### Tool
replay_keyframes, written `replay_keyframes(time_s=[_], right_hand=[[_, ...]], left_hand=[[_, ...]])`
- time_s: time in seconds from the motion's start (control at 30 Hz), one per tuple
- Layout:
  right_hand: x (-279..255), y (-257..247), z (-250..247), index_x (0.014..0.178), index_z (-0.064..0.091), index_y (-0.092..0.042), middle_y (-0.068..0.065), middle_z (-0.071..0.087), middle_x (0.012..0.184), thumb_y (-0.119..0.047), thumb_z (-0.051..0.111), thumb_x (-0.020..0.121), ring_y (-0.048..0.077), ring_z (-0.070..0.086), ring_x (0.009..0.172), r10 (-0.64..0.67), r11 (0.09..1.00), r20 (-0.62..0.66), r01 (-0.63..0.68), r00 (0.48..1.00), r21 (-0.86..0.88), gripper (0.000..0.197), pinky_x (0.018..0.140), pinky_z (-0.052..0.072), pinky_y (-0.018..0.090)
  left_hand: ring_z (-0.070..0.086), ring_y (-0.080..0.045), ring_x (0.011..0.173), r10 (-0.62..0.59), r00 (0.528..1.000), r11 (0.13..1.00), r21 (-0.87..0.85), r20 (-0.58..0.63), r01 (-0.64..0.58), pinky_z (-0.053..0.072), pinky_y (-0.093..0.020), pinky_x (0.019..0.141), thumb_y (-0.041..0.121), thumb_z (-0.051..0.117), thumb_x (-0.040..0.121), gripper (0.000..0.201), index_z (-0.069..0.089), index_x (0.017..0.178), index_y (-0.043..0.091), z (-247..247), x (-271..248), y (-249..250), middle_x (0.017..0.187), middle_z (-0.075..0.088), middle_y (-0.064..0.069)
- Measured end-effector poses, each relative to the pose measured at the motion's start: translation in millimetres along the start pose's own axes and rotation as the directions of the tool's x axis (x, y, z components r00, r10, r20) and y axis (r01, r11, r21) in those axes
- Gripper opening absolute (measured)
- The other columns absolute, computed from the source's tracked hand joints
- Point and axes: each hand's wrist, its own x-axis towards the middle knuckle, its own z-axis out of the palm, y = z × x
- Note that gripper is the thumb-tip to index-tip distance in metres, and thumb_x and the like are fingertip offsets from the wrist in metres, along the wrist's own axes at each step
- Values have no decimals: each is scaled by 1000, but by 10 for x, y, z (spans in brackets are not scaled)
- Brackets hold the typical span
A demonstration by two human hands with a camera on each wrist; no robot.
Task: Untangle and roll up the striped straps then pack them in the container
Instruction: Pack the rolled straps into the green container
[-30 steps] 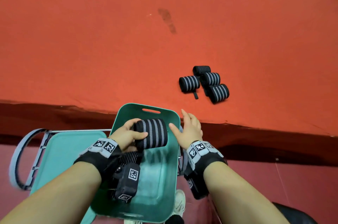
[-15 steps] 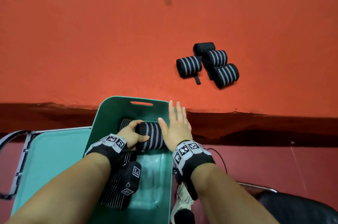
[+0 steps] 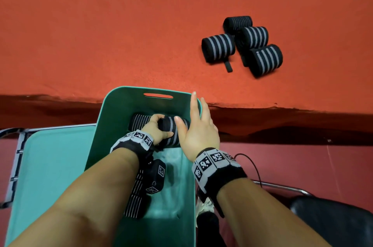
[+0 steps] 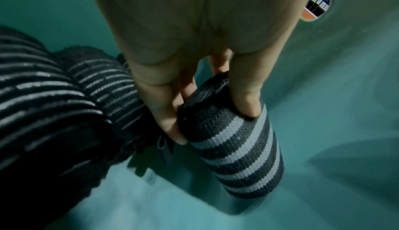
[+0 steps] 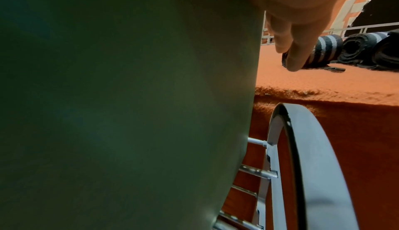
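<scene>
A wide orange cloth (image 3: pixel 101 35) is spread over the table, and its near edge hangs down in a dark fold. On the far left, part of a metal frame (image 3: pixel 14 166) is seen, with a pale green panel (image 3: pixel 50 166) beside it. Next to that, the green container (image 3: pixel 113 125) is set below the table edge.

Inside the container, one rolled strap (image 3: pixel 139 121) is already laid against the far wall. Just beside it, a second striped roll (image 4: pixel 241 150) is gripped at one end by the left hand (image 3: pixel 155 130), with the fingers (image 4: pixel 164 114) curled round it. Its other end is rested on the container floor, and it is tilted.

The right hand (image 3: pixel 199 127) is held flat with straight fingers at the container's right rim. Nothing is held in it. Whether the rim is really touched cannot be told.

On the right, four more rolled straps (image 3: pixel 244 44) are left close together on the cloth, well apart from the container. A loose tab (image 3: pixel 228 66) sticks out from one.

From here, the roll could come undone if it is let go while tilted. The container could also be tipped or pushed if the rim is not steadied. The loose tab could be caught when that roll is picked up, and the strap could be pulled open.
</scene>
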Motion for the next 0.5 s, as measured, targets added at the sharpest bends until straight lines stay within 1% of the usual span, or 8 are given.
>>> replay_keyframes(time_s=[0.07,0.13,0.27,0.4,0.5], right_hand=[[5,-8,11,148,-11,-35,-1,1,158,-55,31,94,22,17,143,4,1000,-4,-4,1000,7,71,112,27,40],[3,-15,18,148,-11,-36,-1,1,158,-55,31,93,22,19,143,8,1000,-12,-8,1000,8,71,111,29,41],[4,-2,12,148,-11,-36,0,3,158,-56,30,93,23,21,142,15,1000,-16,-16,1000,-18,71,110,30,40],[6,-14,5,148,-10,-36,0,3,158,-55,31,93,23,21,142,27,999,-4,-27,1000,-23,71,109,31,40],[7,-15,5,148,-10,-36,0,4,158,-54,32,94,23,22,141,31,999,-6,-31,1000,-33,71,108,32,39]], left_hand=[[55,-29,112,-2,1000,1000,10,-26,2,44,-32,92,17,71,81,69,30,136,12,34,26,0,128,53,-12],[56,-30,110,-17,999,1000,22,-45,18,43,-31,88,19,70,82,69,28,135,9,52,47,9,129,52,-14],[53,-28,115,-45,998,992,112,-50,50,39,-30,93,27,68,84,61,36,131,6,56,42,36,132,50,-14],[53,-28,118,-31,999,979,198,-37,38,41,-32,98,30,62,88,61,34,138,7,40,9,61,134,52,-12],[56,-29,115,-18,999,970,241,-41,28,44,-32,96,23,58,91,51,41,135,7,11,-19,103,130,56,-13]])
